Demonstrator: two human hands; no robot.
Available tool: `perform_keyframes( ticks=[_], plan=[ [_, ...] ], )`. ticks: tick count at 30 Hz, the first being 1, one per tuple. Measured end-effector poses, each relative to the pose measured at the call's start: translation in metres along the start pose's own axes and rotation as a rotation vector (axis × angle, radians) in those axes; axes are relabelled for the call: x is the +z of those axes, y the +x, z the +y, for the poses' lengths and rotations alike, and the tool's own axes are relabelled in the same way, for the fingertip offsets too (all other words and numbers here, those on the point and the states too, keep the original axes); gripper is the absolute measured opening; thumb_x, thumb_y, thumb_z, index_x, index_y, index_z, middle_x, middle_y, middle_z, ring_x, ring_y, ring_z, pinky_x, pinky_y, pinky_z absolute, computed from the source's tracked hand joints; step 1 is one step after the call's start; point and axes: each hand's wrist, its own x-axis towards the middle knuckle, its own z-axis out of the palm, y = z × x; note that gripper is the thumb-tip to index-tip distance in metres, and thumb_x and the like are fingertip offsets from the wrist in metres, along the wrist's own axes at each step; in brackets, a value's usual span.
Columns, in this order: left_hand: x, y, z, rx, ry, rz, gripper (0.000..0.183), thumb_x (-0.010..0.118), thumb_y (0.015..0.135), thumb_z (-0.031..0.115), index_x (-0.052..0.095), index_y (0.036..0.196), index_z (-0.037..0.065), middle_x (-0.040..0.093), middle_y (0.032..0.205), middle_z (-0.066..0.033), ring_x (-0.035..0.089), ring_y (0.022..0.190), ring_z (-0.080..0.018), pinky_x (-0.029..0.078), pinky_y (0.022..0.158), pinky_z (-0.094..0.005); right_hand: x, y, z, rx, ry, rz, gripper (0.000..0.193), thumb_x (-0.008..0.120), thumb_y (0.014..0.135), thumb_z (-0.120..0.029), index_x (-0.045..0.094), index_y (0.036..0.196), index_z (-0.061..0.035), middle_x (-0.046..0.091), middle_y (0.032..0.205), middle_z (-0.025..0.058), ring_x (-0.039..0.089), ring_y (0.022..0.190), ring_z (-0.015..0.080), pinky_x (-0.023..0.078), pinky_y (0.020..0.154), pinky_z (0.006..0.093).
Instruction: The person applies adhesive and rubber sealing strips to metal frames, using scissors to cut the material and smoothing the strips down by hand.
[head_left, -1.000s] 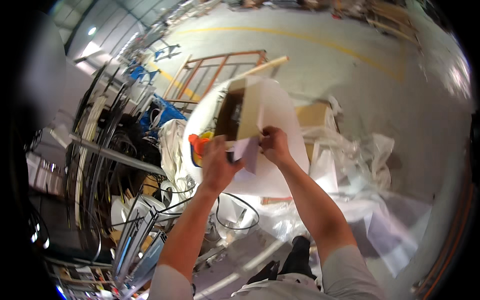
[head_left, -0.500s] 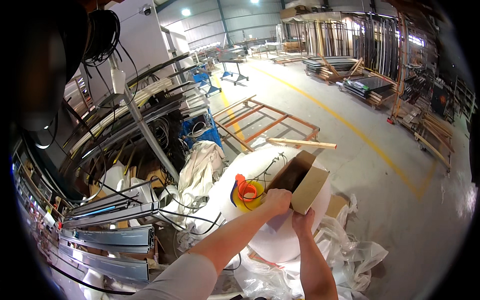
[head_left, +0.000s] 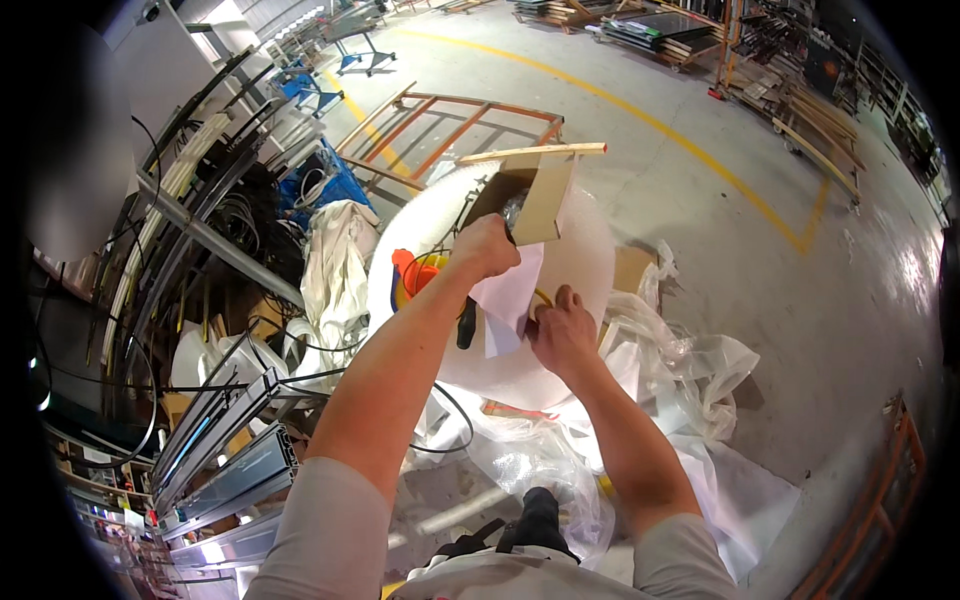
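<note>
Hands (head_left: 487,247) apart, grips unclear, over a white rounded surface (head_left: 587,235), grey workshop floor (head_left: 690,215) beyond.

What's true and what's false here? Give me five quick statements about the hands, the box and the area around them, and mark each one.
1. The cardboard box is open. True.
2. The left hand is at the far end of the box. False: the left hand is at the near end.
3. Crumpled clear plastic lies to the right of the right hand. True.
4. The right hand is inside the box. False: it is outside, beside the white sheet.
5. The long line on the floor is blue. False: the line is yellow.
</note>
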Motion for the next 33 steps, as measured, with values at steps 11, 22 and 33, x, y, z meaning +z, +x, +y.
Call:
perform_keyframes(
  ticks=[11, 22, 33],
  plan=[
    [0.053, 0.016, 0.039, 0.164, 0.085, -0.070, 0.034, 0.064, 0.078, 0.019, 0.068, 0.104, -0.001, 0.068, 0.112, -0.0207, 0.064, 0.107, -0.0370, 0.052, 0.094, -0.0438, -0.029, -0.051, 0.017, 0.054, -0.204, 0.030, 0.027, 0.070, 0.068, -0.019, 0.073, 0.087, 0.0005, 0.053, 0.109, 0.0206, 0.051, 0.104, 0.0382, 0.043, 0.090, 0.0477],
    [0.036, -0.112, 0.015, 0.620, -0.482, 0.699, 0.025, 0.073, 0.065, 0.023, 0.060, 0.075, 0.004, 0.058, 0.085, -0.0178, 0.055, 0.079, -0.0350, 0.047, 0.072, -0.0454, -0.081, -0.290, 0.020, 0.863, 1.075, -0.381, 0.037, 0.058, 0.082, 0.009, 0.054, 0.116, -0.0040, 0.058, 0.105, 0.0065, 0.057, 0.071, 0.0161, 0.052, 0.057, 0.0259],
    [0.123, -0.600, -0.254, -0.205, -0.572, -0.176, 0.028, 0.065, 0.082, 0.025, 0.070, 0.091, -0.001, 0.066, 0.089, -0.0205, 0.064, 0.086, -0.0373, 0.051, 0.076, -0.0451, 0.016, -0.346, -0.163, 0.373, 0.986, -0.631, 0.032, 0.067, 0.081, 0.002, 0.052, 0.109, 0.0002, 0.056, 0.087, 0.0086, 0.058, 0.071, 0.0144, 0.047, 0.057, 0.0272]
  ],
)
